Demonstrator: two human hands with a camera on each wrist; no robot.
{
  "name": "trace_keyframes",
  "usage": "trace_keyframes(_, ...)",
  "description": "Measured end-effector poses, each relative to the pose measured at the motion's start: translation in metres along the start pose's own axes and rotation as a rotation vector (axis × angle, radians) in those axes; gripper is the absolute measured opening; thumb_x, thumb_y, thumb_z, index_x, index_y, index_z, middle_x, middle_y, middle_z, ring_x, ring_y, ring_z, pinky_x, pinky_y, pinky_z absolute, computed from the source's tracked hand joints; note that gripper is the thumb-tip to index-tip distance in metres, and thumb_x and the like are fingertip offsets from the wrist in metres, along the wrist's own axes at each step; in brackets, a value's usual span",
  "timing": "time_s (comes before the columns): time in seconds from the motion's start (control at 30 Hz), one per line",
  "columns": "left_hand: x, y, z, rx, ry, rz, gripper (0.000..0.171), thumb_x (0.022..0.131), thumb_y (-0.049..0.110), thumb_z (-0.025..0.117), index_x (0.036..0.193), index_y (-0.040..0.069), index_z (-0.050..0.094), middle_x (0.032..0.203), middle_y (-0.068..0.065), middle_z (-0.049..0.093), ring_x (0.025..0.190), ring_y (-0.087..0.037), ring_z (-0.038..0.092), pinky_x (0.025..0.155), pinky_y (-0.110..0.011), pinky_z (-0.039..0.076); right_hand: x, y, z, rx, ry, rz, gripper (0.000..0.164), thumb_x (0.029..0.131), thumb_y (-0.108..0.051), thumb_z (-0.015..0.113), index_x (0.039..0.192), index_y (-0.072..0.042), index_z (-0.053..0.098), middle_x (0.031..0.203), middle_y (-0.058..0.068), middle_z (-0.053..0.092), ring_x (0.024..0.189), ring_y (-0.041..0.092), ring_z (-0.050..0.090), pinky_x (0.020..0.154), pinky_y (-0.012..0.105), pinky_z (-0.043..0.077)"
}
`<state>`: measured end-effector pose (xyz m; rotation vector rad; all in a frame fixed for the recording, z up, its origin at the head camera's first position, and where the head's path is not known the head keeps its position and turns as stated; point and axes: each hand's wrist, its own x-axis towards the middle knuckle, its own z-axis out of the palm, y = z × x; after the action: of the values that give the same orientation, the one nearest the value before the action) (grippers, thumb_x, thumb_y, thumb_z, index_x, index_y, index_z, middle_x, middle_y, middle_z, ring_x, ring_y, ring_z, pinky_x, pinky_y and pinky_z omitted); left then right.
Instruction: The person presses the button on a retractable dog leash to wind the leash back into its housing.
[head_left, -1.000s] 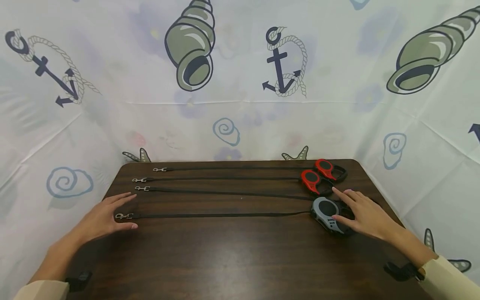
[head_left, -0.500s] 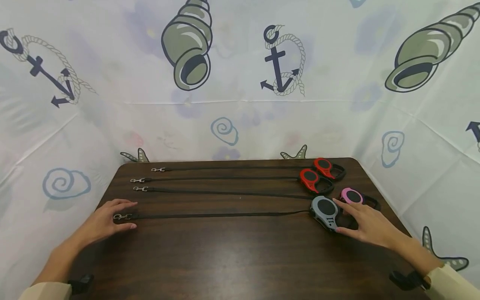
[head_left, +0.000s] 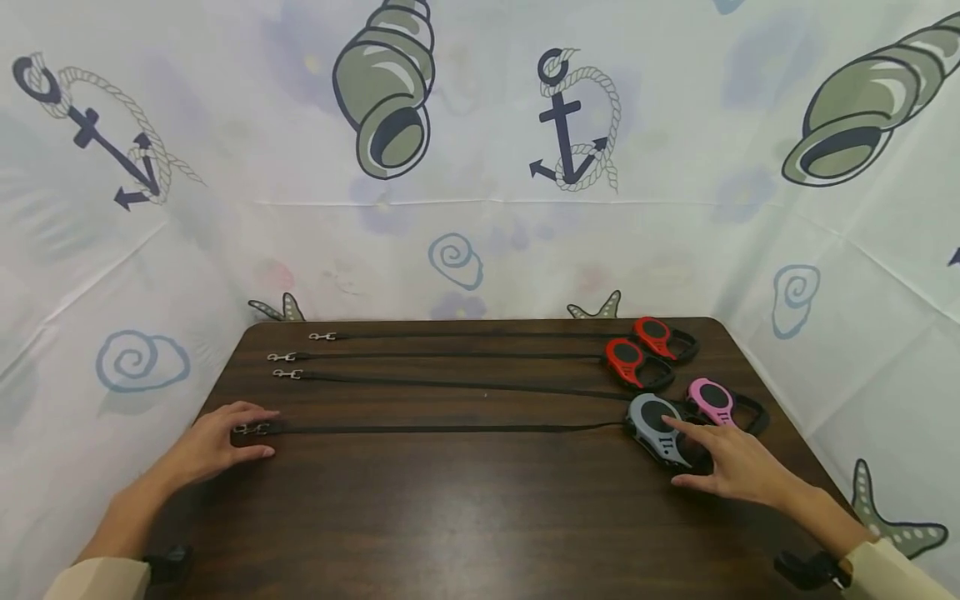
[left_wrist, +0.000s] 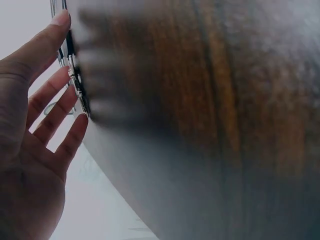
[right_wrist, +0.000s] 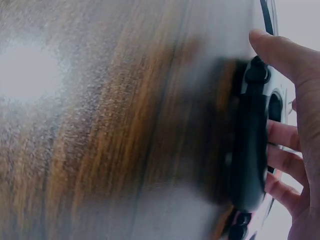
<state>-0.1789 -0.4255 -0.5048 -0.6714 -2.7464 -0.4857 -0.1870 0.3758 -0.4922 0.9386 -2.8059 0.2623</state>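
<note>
Four retractable dog leashes would be several in a row; nearest is a grey retractable leash (head_left: 651, 412) with its black strap drawn out leftward to a metal snap clip (head_left: 251, 429). My left hand (head_left: 212, 443) is at that clip, fingers extended and thumb apart; the left wrist view shows no grip on it. My right hand (head_left: 738, 467) reaches over the grey leash's handle side, with the fingers and thumb spread. In the right wrist view the fingers lie beside the leash's dark casing (right_wrist: 250, 145); contact is hard to tell. The hand partly hides the handle.
A pink retractable leash (head_left: 712, 398) lies just behind the grey one. Two red retractable leashes (head_left: 626, 361) lie farther back. Their straps run left to metal clips. The dark wooden table (head_left: 450, 517) has patterned white cloth (head_left: 495, 250) behind and beside it.
My right hand has shifted right and toward the near edge, uncovering the pink leash. The fingers of my left hand have come slightly over the clip. The leashes keep their places.
</note>
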Motion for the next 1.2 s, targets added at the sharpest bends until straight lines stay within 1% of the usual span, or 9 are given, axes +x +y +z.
trace_keyframes(0.13,-0.001,-0.001,0.002,0.016,0.015,0.021,0.052,0.067,0.020,0.100,0.114,0.007,0.080,0.104,-0.005,0.074,0.094,-0.035,0.070,0.079,-0.050,0.054,-0.001,0.004,0.005,0.002,0.017,-0.002,0.089,0.074,-0.062,0.090,0.144,-0.015,0.064,0.092,-0.012,0.069,0.079,0.006,0.058,0.066,0.035,0.053)
trace_keyframes(0.27,-0.002,-0.004,0.004,0.026,0.034,0.037,0.045,0.068,0.015,0.099,0.109,0.007,0.082,0.099,-0.002,0.073,0.090,-0.031,0.070,0.076,-0.047,0.055,-0.002,0.005,0.010,0.004,0.060,-0.033,0.087,0.073,-0.058,0.093,0.142,-0.014,0.065,0.091,-0.012,0.070,0.079,0.004,0.060,0.068,0.035,0.055)
trace_keyframes(0.33,-0.001,-0.006,0.004,0.025,0.033,0.031,0.043,0.068,0.014,0.098,0.107,0.006,0.082,0.097,-0.001,0.072,0.088,-0.030,0.069,0.075,-0.044,0.055,-0.003,0.006,0.011,0.012,0.069,-0.040,0.087,0.072,-0.056,0.094,0.142,-0.014,0.065,0.091,-0.012,0.069,0.079,0.002,0.059,0.067,0.034,0.055)
trace_keyframes(0.47,0.002,-0.008,0.004,0.015,0.017,0.008,0.038,0.069,0.013,0.098,0.103,0.006,0.083,0.095,0.000,0.071,0.084,-0.028,0.069,0.072,-0.042,0.056,-0.004,0.006,0.012,0.050,0.054,-0.019,0.086,0.073,-0.053,0.094,0.143,-0.013,0.063,0.090,-0.014,0.065,0.077,-0.002,0.054,0.064,0.030,0.052)
trace_keyframes(0.57,0.003,-0.011,0.005,0.005,0.017,0.008,0.033,0.070,0.013,0.098,0.099,0.008,0.084,0.092,0.001,0.070,0.081,-0.025,0.069,0.069,-0.039,0.055,-0.005,0.007,0.014,0.093,0.051,-0.012,0.085,0.074,-0.048,0.096,0.144,-0.012,0.063,0.088,-0.017,0.061,0.076,-0.004,0.050,0.062,0.026,0.048)
trace_keyframes(0.67,0.004,-0.014,0.006,-0.004,0.035,0.015,0.029,0.069,0.010,0.097,0.095,0.009,0.084,0.090,0.003,0.070,0.078,-0.020,0.067,0.066,-0.037,0.053,-0.005,0.009,0.018,0.132,0.063,-0.029,0.085,0.073,-0.043,0.097,0.145,-0.012,0.062,0.086,-0.019,0.058,0.074,-0.005,0.049,0.062,0.023,0.044)
trace_keyframes(0.83,0.005,-0.018,0.008,-0.029,0.055,0.024,0.025,0.070,0.007,0.096,0.092,0.011,0.084,0.086,0.006,0.070,0.075,-0.012,0.065,0.064,-0.031,0.050,-0.005,0.011,0.023,0.188,0.084,-0.052,0.083,0.072,-0.032,0.099,0.143,-0.008,0.062,0.084,-0.019,0.058,0.073,-0.004,0.051,0.061,0.021,0.042)
trace_keyframes(1.0,0.007,-0.018,0.008,-0.063,0.079,0.054,0.025,0.070,0.003,0.095,0.090,0.013,0.084,0.083,0.008,0.070,0.073,-0.009,0.065,0.065,-0.024,0.048,-0.003,0.013,0.024,0.233,0.099,-0.067,0.080,0.071,-0.020,0.099,0.141,-0.004,0.062,0.082,-0.018,0.058,0.071,-0.004,0.051,0.061,0.019,0.042)
trace_keyframes(1.2,0.009,-0.017,0.009,-0.046,0.063,0.070,0.024,0.070,0.002,0.095,0.087,0.013,0.082,0.082,0.009,0.069,0.071,-0.006,0.062,0.061,-0.028,0.049,-0.003,0.014,0.023,0.249,0.107,-0.085,0.080,0.071,-0.017,0.098,0.141,-0.002,0.062,0.081,-0.019,0.057,0.069,-0.004,0.050,0.062,0.016,0.040)
